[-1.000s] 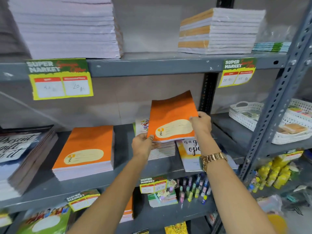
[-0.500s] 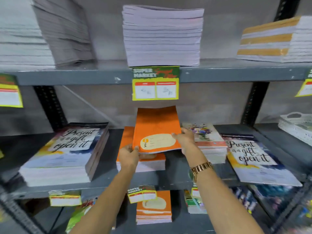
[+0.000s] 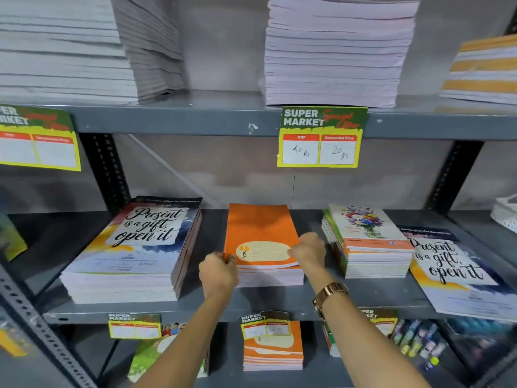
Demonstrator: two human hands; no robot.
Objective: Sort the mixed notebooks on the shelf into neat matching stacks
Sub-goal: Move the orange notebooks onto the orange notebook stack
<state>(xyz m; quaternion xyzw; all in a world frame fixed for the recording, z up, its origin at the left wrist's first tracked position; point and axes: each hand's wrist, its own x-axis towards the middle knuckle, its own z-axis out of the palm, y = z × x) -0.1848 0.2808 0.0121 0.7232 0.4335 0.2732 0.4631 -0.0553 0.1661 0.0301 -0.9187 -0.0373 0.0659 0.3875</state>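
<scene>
A person's left hand (image 3: 219,271) and right hand (image 3: 309,252) pinch the near corners of an orange notebook (image 3: 258,233) lying flat on top of the orange stack (image 3: 270,275) at the middle of a grey metal shelf (image 3: 195,305), fingers curled onto its left and right edges. To the left sits a tall stack of "Present is a gift, open it" notebooks (image 3: 131,247); to the right, a floral-cover stack (image 3: 366,242), and beside that one loose "Present is a gift" notebook (image 3: 458,273) overhanging the shelf's front edge. A yellow-and-green price tag (image 3: 321,137) hangs from the shelf above.
</scene>
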